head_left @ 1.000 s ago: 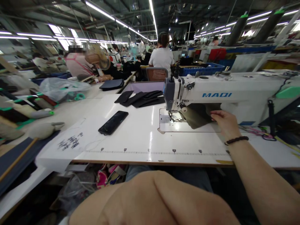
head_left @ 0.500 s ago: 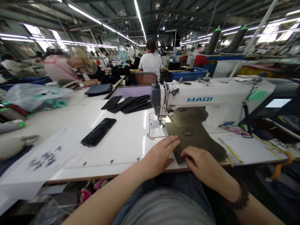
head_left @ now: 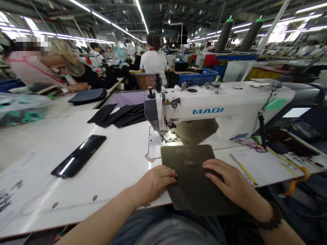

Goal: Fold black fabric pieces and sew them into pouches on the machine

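Observation:
An olive-brown fabric panel (head_left: 191, 190) with a small label patch (head_left: 189, 163) lies in front of the sewing machine (head_left: 217, 107), its near end hanging past the table edge. My left hand (head_left: 155, 180) is closed at the panel's left edge, fingertips on top. Over the right side lies my right hand (head_left: 227, 180), its fingers stretched out and a little apart on the fabric. The panel's far edge sits just in front of the needle and presser foot (head_left: 165, 136). Another olive piece (head_left: 198, 129) shows behind the needle, beneath the machine arm.
A black phone (head_left: 79, 156) lies left on the table (head_left: 122, 163). Black fabric pieces (head_left: 120, 115) are behind it. Paper with yellow tape (head_left: 263, 163) and scissors (head_left: 251, 144) lie to the right. A co-worker in white (head_left: 153, 61) sits ahead.
The panel has come out from under the machine arm towards me and now lies squarer, its label facing up. My left hand has shifted left; my right hand has spread over the panel.

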Demonstrator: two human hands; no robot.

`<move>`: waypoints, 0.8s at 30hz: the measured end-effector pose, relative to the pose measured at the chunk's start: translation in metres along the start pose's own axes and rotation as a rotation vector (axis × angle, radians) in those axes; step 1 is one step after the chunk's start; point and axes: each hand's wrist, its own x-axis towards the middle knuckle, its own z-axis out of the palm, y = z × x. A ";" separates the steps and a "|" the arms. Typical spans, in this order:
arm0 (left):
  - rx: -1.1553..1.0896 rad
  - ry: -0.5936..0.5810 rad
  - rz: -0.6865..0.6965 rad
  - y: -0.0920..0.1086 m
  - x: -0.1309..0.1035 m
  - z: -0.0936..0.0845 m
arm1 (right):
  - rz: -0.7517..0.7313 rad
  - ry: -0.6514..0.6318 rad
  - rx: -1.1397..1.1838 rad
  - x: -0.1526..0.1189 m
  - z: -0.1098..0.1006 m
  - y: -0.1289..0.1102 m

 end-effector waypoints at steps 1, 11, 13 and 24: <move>-0.019 -0.004 -0.004 0.001 0.000 -0.002 | 0.001 -0.036 0.003 0.000 -0.003 0.004; 0.090 0.076 -0.353 0.023 -0.065 -0.025 | -0.092 -0.580 0.171 0.002 -0.004 -0.001; 0.076 0.138 -0.464 0.025 -0.084 -0.027 | -0.138 -0.589 0.173 0.009 0.001 -0.010; -0.375 0.239 -0.695 0.022 -0.096 -0.048 | 0.082 -0.283 0.378 0.039 0.043 -0.035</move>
